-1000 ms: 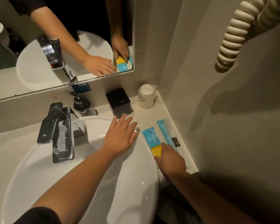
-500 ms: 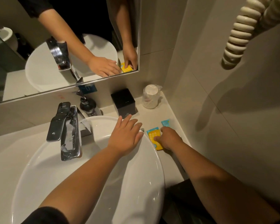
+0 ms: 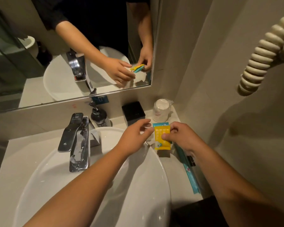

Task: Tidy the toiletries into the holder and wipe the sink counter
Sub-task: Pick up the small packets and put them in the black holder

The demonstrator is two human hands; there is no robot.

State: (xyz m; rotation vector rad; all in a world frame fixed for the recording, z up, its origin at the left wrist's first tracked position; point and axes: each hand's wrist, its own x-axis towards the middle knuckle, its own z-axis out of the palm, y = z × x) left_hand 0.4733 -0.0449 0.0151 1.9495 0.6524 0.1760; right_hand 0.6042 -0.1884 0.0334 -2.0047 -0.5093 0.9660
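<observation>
My right hand (image 3: 182,136) pinches a yellow and teal toiletry packet (image 3: 161,136), lifted above the counter's right side. My left hand (image 3: 136,136) hovers just left of the packet with fingers spread, its fingertips close to the packet's edge; I cannot tell whether they touch it. A long teal packet (image 3: 190,176) lies on the counter (image 3: 170,159) under my right forearm, beside the wall. The black square holder (image 3: 133,112) stands at the back against the wall, just beyond my hands.
A white basin (image 3: 161,185) fills the lower middle, with a chrome faucet (image 3: 75,141) at its left. A dark soap pump bottle (image 3: 99,116) and a wrapped cup (image 3: 161,110) stand at the back. A mirror (image 3: 39,71) hangs above. A coiled cord (image 3: 259,54) hangs at right.
My right hand picked the yellow and teal packet up off the counter. My left hand left the basin rim and rose toward the packet.
</observation>
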